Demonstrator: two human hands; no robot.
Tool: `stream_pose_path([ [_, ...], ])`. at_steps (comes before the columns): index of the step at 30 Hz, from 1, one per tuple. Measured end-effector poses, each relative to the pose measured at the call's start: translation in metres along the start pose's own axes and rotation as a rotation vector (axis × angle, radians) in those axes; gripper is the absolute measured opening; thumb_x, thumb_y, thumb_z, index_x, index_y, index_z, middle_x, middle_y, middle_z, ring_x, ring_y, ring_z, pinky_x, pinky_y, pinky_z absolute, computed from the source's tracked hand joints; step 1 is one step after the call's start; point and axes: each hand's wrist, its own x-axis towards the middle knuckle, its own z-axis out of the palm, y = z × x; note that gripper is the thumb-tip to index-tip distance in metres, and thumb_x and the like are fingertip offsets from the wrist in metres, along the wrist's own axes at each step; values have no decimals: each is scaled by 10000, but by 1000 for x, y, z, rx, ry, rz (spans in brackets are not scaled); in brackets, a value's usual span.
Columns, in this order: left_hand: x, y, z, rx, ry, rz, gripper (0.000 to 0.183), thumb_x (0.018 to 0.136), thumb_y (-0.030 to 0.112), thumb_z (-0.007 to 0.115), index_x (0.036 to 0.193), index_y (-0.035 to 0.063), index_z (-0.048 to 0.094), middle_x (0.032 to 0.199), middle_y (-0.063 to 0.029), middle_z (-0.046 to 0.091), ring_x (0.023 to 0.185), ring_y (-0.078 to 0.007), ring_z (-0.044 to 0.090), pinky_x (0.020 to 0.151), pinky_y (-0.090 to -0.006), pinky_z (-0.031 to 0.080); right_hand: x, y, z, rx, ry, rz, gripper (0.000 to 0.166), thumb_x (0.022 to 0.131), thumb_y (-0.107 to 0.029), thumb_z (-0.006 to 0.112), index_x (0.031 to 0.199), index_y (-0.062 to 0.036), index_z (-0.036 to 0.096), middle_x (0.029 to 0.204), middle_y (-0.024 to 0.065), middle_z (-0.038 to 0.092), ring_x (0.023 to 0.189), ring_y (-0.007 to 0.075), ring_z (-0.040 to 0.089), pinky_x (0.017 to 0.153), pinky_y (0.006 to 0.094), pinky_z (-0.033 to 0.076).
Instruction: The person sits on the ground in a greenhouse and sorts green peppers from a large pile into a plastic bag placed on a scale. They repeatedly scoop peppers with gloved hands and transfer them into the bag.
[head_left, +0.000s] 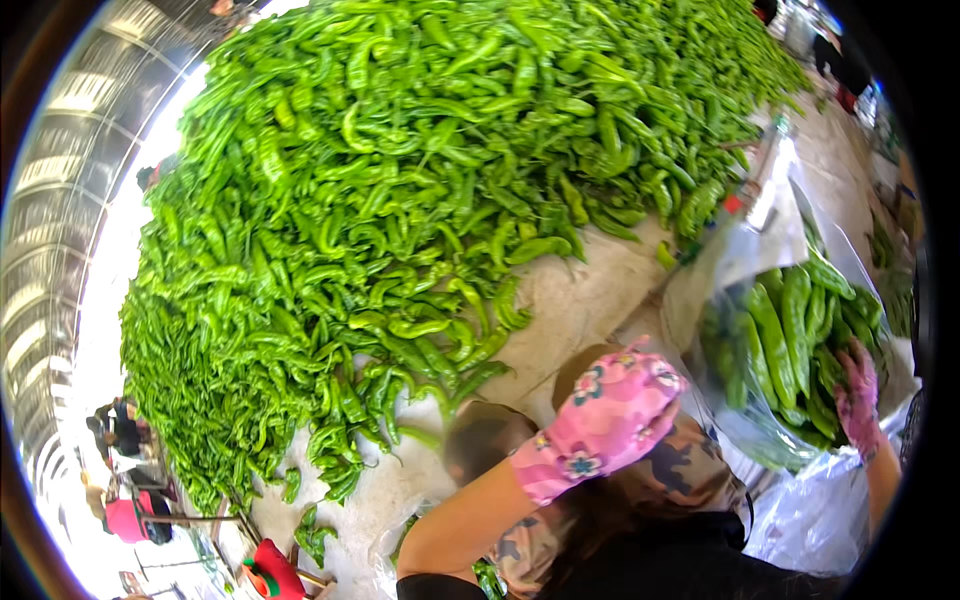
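My left hand (616, 421), in a pink flowered glove, is raised over my camouflage-clad knees with its fingers curled in. Nothing shows in it, though the palm side is hidden. At the right, a clear plastic bag (694, 330) stands with its mouth open. Long green peppers (780, 330) lie inside it, several side by side. My right hand (859, 397), gloved in the same pattern, touches the peppers at the bag's right side; its fingertips are partly hidden, so a grip cannot be made out. Before me rises a huge heap of green peppers (420, 195).
A pale ground sheet (592, 285) runs between the heap and my knees. Loose peppers (315, 536) lie at lower left, near a red object (274, 570). Clear plastic sheeting (806, 517) is under the bag. Other people (124, 435) are at the far left, below an arched roof.
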Motion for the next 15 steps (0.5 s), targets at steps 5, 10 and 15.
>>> stream_pose_path([
  [5, -89, -62, -92, 85, 426, -449, 225, 809, 22, 640, 1031, 57, 640, 1005, -119, 670, 968, -279, 632, 976, -382, 442, 9, -100, 9, -281, 394, -520, 426, 977, -323, 357, 1325, -92, 441, 1409, 185, 389, 1323, 350, 349, 1084, 472, 280],
  [10, -216, -164, -56, -378, 665, -1196, 245, 882, 119, 636, 1096, 0, 623, 957, -50, 678, 847, -98, 600, 754, -227, 475, 38, -219, 116, 41, 129, -747, 273, 846, -271, 555, 964, -25, 543, 1172, 233, 510, 1115, 388, 490, 958, 499, 372],
  [15, -358, -235, -14, -384, 870, -1317, 195, 890, 113, 620, 1048, 0, 643, 892, -31, 672, 759, -76, 581, 687, -219, 467, 135, -347, 245, 231, -465, -772, 230, 816, -126, 571, 1002, 6, 597, 1009, 178, 604, 869, 315, 586, 767, 383, 474],
])
